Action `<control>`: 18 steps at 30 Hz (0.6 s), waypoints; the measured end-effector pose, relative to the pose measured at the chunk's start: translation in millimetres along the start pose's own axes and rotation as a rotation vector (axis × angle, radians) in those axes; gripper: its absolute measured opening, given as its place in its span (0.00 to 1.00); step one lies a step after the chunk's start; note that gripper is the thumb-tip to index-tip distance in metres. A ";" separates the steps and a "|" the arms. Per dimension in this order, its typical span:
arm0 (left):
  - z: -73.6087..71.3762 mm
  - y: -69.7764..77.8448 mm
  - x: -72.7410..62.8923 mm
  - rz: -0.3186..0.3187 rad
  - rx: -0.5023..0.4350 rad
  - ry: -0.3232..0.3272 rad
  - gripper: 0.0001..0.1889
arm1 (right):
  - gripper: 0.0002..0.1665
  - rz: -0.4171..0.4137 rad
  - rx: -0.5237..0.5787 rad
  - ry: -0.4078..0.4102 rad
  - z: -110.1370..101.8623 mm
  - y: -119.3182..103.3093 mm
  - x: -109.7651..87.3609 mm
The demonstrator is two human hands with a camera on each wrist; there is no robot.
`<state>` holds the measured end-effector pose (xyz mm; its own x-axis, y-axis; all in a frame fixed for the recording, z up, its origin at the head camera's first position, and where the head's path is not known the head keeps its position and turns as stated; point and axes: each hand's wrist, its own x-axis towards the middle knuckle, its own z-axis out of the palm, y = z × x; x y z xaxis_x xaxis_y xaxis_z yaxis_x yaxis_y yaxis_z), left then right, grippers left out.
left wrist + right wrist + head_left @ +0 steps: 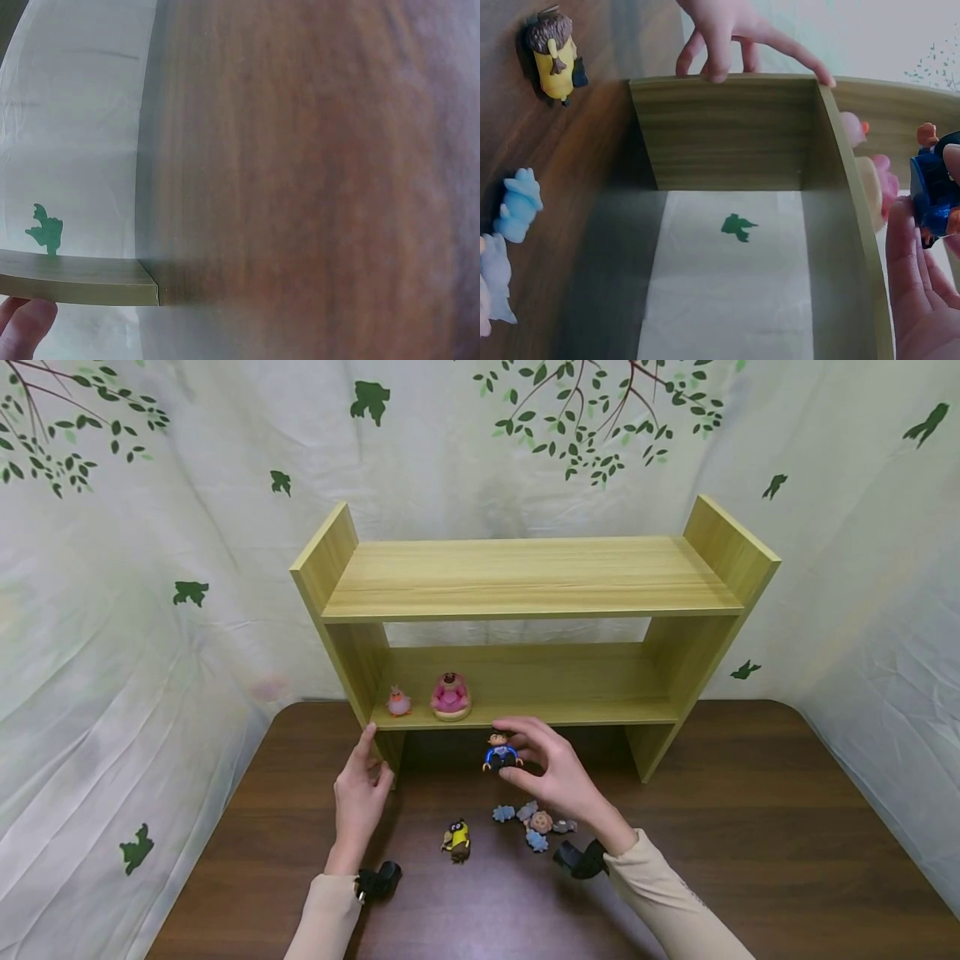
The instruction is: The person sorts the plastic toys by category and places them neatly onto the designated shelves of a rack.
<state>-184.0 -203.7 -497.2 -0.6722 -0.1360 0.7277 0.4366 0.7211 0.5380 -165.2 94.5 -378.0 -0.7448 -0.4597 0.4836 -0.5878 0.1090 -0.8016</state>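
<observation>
My right hand [551, 768] pinches a small toy figure [498, 752] with a blue top, dark hair and black legs, in front of the middle board. The same blue figure [935, 191] shows between thumb and fingers in the right wrist view. With its index finger stretched out, my left hand [362, 797] touches the left side panel of the wooden shelf [525, 578]. In the right wrist view the left hand's fingertips rest along that panel's edge. A small pink bird toy [399, 702] and a pink bear toy [451, 697] stand at the middle board's left end.
On the dark wooden table [780, 827] lies a yellow toy figure with brown hair [457, 842]. To its right is a cluster of small toys, including a light blue one [503, 813] and a round-faced one [540, 822]. Behind the shelf hangs a leaf-print cloth [480, 460].
</observation>
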 end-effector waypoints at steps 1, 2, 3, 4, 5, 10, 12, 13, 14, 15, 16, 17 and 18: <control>-0.1 0.0 0.0 -0.001 0.000 -0.001 0.42 | 0.30 0.001 -0.002 0.002 -0.8 -5.3 1.1; -0.1 0.1 0.0 -0.003 0.001 -0.002 0.42 | 0.30 0.000 -0.007 0.005 -1.7 -10.0 2.2; -0.2 0.1 -0.1 -0.004 0.000 -0.002 0.42 | 0.29 -0.001 -0.007 0.008 -2.3 -11.3 3.2; -0.1 0.1 0.0 -0.004 -0.002 -0.003 0.42 | 0.29 -0.007 -0.006 0.011 -3.0 -11.7 4.3; -0.1 0.1 0.0 -0.004 -0.003 -0.003 0.42 | 0.29 -0.013 -0.004 0.015 -3.7 -11.6 5.3; -0.5 1.0 -0.3 -0.002 -0.006 0.000 0.42 | 0.29 -0.042 0.001 0.027 -7.5 -10.8 11.3; -0.7 1.2 -0.4 -0.002 -0.007 -0.001 0.42 | 0.30 -0.043 0.004 0.030 -8.8 -10.5 13.6; -0.7 1.3 -0.4 -0.002 -0.008 -0.002 0.42 | 0.29 -0.043 0.004 0.032 -9.4 -10.2 14.7; -0.8 1.4 -0.3 -0.002 -0.009 -0.002 0.42 | 0.29 -0.042 0.005 0.033 -10.0 -10.0 15.7; -0.9 1.5 -0.3 -0.001 -0.010 -0.002 0.42 | 0.29 -0.042 0.004 0.035 -10.5 -10.0 16.7; -1.0 1.5 -0.4 -0.002 -0.009 -0.003 0.42 | 0.29 -0.041 0.002 0.037 -11.0 -9.9 17.6; -1.1 1.5 -0.4 -0.001 -0.007 -0.003 0.42 | 0.29 -0.042 0.001 0.038 -11.4 -9.5 18.4; -1.1 1.5 -0.4 -0.001 -0.006 -0.002 0.42 | 0.29 -0.043 0.000 0.039 -11.8 -9.3 19.4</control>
<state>-182.4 -203.3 -496.3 -0.6742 -0.1351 0.7261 0.4391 0.7172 0.5411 -177.9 95.0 -357.1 -0.7304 -0.4291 0.5314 -0.6200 0.0901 -0.7794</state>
